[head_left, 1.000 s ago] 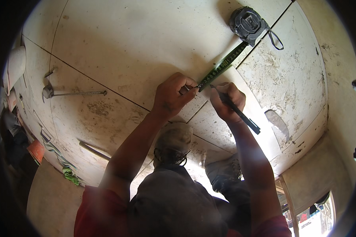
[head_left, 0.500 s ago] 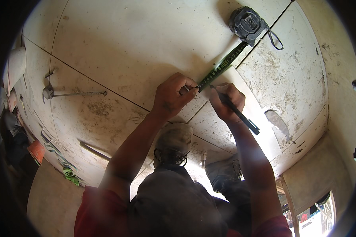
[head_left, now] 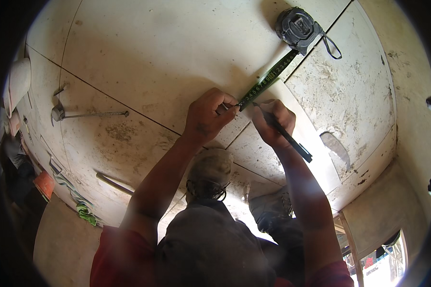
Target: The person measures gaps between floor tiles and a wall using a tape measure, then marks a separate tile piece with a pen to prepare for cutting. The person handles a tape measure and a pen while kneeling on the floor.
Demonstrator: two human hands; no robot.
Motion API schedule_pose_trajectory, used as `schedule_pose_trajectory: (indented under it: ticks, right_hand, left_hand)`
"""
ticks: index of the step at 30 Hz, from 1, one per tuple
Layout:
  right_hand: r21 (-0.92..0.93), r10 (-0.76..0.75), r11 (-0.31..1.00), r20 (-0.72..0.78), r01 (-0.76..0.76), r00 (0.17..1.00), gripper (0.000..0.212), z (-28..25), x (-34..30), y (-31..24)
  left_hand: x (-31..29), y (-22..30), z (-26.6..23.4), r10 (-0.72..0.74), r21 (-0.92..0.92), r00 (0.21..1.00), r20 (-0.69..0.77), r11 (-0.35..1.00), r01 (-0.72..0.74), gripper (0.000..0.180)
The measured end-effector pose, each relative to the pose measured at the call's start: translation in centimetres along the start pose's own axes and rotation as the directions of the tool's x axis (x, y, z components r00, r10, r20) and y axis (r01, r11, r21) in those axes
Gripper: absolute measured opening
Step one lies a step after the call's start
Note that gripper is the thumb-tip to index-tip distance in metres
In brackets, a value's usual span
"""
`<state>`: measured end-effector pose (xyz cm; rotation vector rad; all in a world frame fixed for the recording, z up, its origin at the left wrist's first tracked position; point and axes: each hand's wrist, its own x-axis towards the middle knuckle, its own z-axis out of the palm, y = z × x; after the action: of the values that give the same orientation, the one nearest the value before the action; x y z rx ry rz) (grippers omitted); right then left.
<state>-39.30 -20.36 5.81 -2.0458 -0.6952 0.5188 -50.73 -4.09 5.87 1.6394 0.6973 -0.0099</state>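
Note:
My left hand [head_left: 209,115] pinches the end of a dark green tape measure blade [head_left: 266,80]. The blade runs up and right to its black case [head_left: 298,28], which lies on the floor with a wrist strap at its side. In my right hand [head_left: 275,122] is a black pen [head_left: 292,140], its tip close to the blade's end and its back end slanting toward my wrist. A pale flat sheet [head_left: 307,119] lies under and beside my right hand. Both hands are low over the dirty, light-coloured floor tiles [head_left: 143,48].
On the left lie a small round tool with a long thin rod [head_left: 93,114], a dark bar [head_left: 114,182], a green cloth [head_left: 85,214] and an orange-red container [head_left: 44,185]. A curved translucent piece [head_left: 335,149] rests at the right. My shoe [head_left: 269,209] is close below my right hand.
Almost nothing differs. My right hand and the pen have shifted very slightly left; my left hand keeps its pinch on the blade's end.

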Motion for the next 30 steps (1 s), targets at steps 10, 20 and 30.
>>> schedule_pose_trajectory:
  ticks: [10,20,30]
  right_hand:
    - [-0.033,0.0,0.999,0.025,0.001,1.0,0.022,0.12,-0.17,0.51]
    - [-0.01,-0.023,1.0,0.01,0.023,1.0,0.021,0.17,-0.13,0.53]
    - [-0.021,0.04,0.999,0.026,-0.039,0.999,0.018,0.13,-0.17,0.51]
  left_hand:
    - [0.02,0.08,-0.02,0.0,0.0,1.0,0.001,1.0,0.0,0.017]
    - [0.06,0.23,-0.07,-0.003,-0.004,1.0,0.014,1.0,0.003,0.016]
    - [0.06,0.1,-0.02,-0.013,0.002,1.0,0.007,1.0,0.013,0.017]
